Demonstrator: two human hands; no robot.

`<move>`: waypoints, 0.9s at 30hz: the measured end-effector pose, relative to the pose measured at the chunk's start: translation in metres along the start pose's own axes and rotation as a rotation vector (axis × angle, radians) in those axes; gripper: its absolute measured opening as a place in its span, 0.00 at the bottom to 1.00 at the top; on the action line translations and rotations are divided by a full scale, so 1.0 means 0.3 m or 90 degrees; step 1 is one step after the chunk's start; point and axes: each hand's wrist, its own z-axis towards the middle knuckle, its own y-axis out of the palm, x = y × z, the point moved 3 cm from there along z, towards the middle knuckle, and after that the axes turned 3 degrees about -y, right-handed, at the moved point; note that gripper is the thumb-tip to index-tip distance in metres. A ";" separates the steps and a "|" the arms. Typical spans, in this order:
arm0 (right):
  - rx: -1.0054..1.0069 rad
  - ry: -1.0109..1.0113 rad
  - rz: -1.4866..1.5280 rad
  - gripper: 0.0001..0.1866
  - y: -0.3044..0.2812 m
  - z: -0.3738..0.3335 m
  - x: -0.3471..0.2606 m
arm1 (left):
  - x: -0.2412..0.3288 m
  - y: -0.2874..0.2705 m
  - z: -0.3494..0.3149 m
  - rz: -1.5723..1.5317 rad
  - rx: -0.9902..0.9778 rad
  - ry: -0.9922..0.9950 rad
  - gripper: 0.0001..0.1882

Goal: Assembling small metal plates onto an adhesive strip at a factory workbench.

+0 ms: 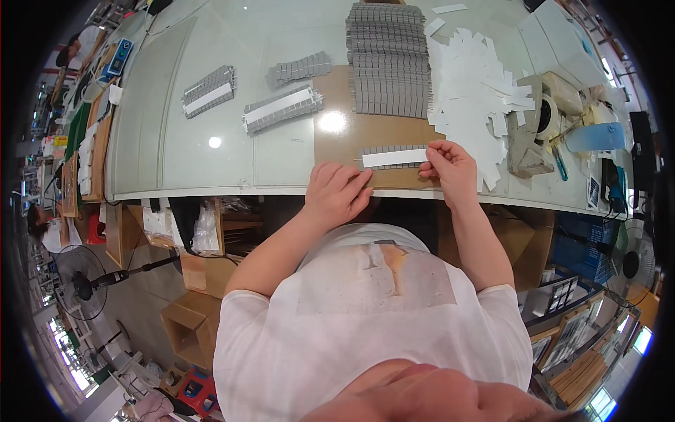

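Note:
My right hand pinches the right end of a white strip. That strip lies lengthwise over a grey segmented strip, whose ridged edges show above and below it. My left hand rests at the table's front edge, its fingers bent and apart, with a fingertip at the left end of the white strip. Beyond my hands stands a large stack of grey segmented strips in rows. To its right spreads a loose pile of white strips.
Smaller bundles of grey strips lie left of the stack, two with white strips on top. Brown cardboard covers part of the table. At the right are a tape dispenser, a blue bottle and a white box.

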 end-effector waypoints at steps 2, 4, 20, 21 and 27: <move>-0.001 -0.007 -0.011 0.09 -0.007 0.007 0.008 | -0.002 0.002 -0.002 -0.002 0.007 0.001 0.17; -0.009 -0.008 0.016 0.09 -0.024 0.009 0.010 | -0.003 0.001 -0.006 -0.003 0.011 0.003 0.18; 0.015 -0.030 0.085 0.08 -0.033 0.006 0.007 | 0.000 0.008 0.002 0.005 -0.021 0.005 0.18; 0.014 -0.029 0.085 0.08 -0.033 0.006 0.006 | 0.000 0.008 0.003 0.005 -0.021 0.005 0.18; 0.006 -0.016 0.075 0.08 -0.026 0.007 0.004 | 0.004 0.001 0.010 0.015 -0.017 0.015 0.18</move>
